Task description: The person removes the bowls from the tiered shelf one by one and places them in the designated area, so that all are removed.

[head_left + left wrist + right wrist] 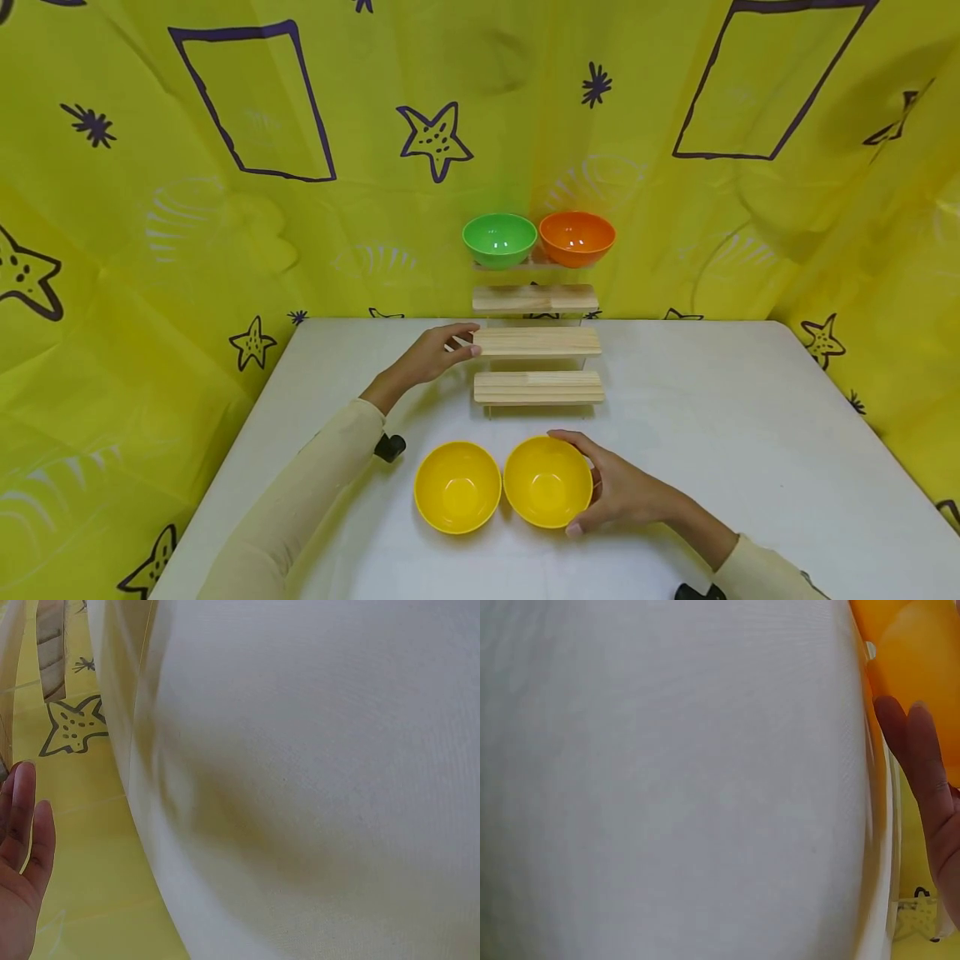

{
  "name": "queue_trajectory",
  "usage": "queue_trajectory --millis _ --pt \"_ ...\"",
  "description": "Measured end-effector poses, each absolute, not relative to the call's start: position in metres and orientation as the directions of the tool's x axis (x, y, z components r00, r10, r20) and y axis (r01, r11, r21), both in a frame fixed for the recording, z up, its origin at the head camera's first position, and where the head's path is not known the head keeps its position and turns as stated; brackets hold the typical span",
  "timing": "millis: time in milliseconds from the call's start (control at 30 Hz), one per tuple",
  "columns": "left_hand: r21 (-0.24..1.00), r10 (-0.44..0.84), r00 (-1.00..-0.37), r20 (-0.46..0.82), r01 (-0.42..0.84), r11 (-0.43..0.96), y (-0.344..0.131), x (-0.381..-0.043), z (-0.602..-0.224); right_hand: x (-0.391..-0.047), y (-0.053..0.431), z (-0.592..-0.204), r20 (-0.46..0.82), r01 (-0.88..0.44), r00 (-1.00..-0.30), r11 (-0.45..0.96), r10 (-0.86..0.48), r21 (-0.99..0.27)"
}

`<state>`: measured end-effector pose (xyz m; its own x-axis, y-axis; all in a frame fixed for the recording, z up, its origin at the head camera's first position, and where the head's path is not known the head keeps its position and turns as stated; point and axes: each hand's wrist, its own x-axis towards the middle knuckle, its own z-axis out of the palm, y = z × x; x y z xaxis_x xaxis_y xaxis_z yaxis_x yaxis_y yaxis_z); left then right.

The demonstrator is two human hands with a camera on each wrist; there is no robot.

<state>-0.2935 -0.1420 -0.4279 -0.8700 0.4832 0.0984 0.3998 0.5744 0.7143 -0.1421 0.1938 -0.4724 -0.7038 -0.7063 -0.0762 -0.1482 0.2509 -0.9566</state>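
In the head view, a wooden tiered stand (537,342) rises at the back of the table. My left hand (427,357) holds the left end of one of its middle boards, thumb at the front and fingers behind. The left wrist view catches only part of that hand (22,855), at the left edge. Two yellow bowls sit side by side in front of the stand. My right hand (626,492) grips the right yellow bowl (547,482) by its right side. Beside it is the left yellow bowl (457,487). In the right wrist view, fingers (928,761) lie against yellow bowl surface.
On the stand's top board are a green bowl (499,240) at left and an orange bowl (577,238) at right. A white cloth (697,417) covers the table. Yellow patterned sheeting (375,217) hangs behind and along both sides.
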Motion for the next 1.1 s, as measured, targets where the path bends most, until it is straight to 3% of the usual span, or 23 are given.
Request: queue_trajectory --millis 1100 --pt "0.726 0.479 -0.873 0.092 0.388 0.568 -0.1417 -0.2917 -0.4269 -0.1425 0.1933 -0.4667 -0.147 -0.104 -0.674 0.29 -0.724 -0.951"
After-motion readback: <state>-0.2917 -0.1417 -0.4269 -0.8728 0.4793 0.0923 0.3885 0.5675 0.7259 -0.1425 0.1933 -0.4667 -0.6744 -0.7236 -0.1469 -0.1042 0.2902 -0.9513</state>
